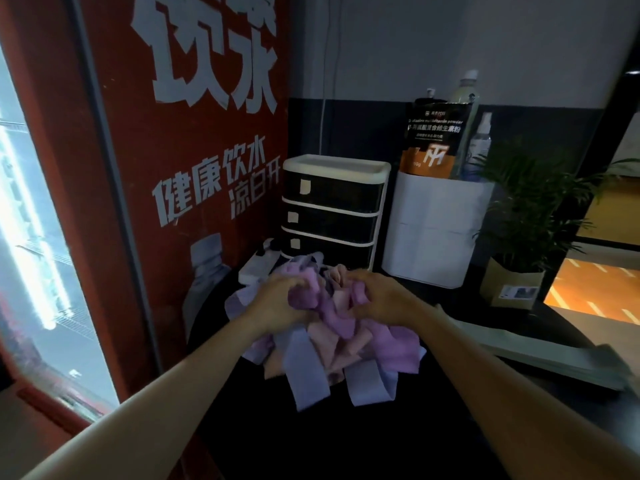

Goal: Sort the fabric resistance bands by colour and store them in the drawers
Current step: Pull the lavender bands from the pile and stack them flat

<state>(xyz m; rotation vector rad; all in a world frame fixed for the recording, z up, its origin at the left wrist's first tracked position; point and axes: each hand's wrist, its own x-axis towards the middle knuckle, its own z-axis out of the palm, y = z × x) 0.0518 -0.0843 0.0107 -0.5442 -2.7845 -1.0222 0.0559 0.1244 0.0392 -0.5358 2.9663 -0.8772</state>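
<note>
Purple bands [313, 299] hide both hands' fingers [298, 283]; drawers [332, 216] too dark inside.

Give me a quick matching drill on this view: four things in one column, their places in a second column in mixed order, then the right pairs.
Things:
1. drawer unit
2. potted plant
3. pile of bands
4. orange pouch

Places:
A. at the far right of the counter
B. standing in the white bin, top sticking out
C. under both hands, at the front of the counter
D. by the red panel, behind the pile, all three drawers shut

Pairs: 1-D, 2-A, 3-C, 4-B

The left hand and right hand both grip purple fabric in the pile.
</note>
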